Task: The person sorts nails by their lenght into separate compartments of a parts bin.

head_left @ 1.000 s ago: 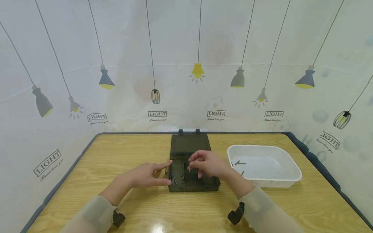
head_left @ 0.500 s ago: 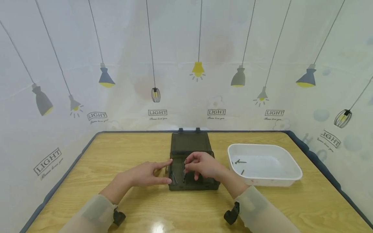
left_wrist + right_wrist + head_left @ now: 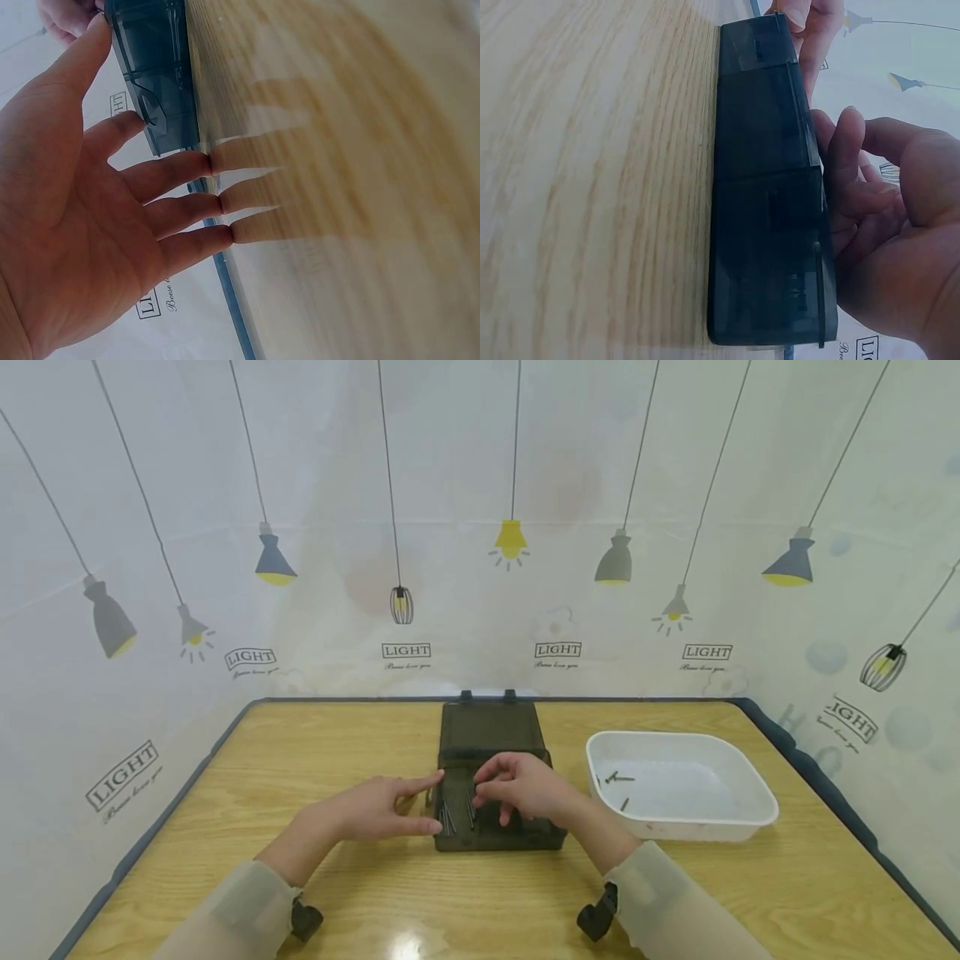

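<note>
A dark translucent compartment box (image 3: 525,842) lies on the table with its lid (image 3: 491,727) folded back. My left hand (image 3: 372,810) rests at the box's left side, fingers spread, with thumb and index fingertip touching its edge. My right hand (image 3: 525,785) is over the box, thumb and index pinching a thin screw at the second compartment; the fingertips mostly hide it. Several dark screws (image 3: 447,818) lie in the left compartment, and more screws (image 3: 470,810) lie in the one beside it. In the right wrist view the box wall (image 3: 769,187) hides the right fingertips.
A white plastic tub (image 3: 693,822) stands to the right of the box, with a few screws (image 3: 621,779) near its left end. The wooden table (image 3: 337,893) meets a printed curtain (image 3: 480,610) at the back and sides.
My right hand has moved slightly left and lower into the second compartment with the screw, then stayed nearly still. My left hand has kept its place at the box edge.
</note>
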Available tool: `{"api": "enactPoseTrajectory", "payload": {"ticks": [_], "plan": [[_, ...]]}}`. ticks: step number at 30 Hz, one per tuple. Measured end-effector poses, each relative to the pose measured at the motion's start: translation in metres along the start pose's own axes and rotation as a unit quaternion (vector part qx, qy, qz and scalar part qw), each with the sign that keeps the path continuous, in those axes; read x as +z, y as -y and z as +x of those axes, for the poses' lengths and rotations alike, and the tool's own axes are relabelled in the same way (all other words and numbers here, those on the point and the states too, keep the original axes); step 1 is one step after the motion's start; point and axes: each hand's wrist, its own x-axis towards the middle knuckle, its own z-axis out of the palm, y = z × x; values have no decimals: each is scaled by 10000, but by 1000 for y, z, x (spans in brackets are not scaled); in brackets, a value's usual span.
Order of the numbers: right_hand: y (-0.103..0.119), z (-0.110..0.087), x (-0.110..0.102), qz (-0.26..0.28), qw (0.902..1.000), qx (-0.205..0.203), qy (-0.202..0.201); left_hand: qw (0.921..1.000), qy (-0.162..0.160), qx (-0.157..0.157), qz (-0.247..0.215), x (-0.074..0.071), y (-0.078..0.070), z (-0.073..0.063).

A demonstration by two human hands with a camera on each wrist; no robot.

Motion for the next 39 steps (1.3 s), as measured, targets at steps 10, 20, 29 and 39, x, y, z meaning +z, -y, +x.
{"api": "enactPoseTrajectory", "payload": {"ticks": [10,20,29,39], "plan": [[-4,-19,-24,-123,9994,-264,-191,10000,23,52,2,0,0,0],[-20,-54,-87,-146,9977,-98,-651,9998,74,154,37,-1,-2,-1],[-44,-85,-135,-459,9948,252,-878,9996,52,221,142,-2,1,2],[-91,-88,-171,-1070,9887,936,-483,9997,-25,180,186,0,1,1]]}}
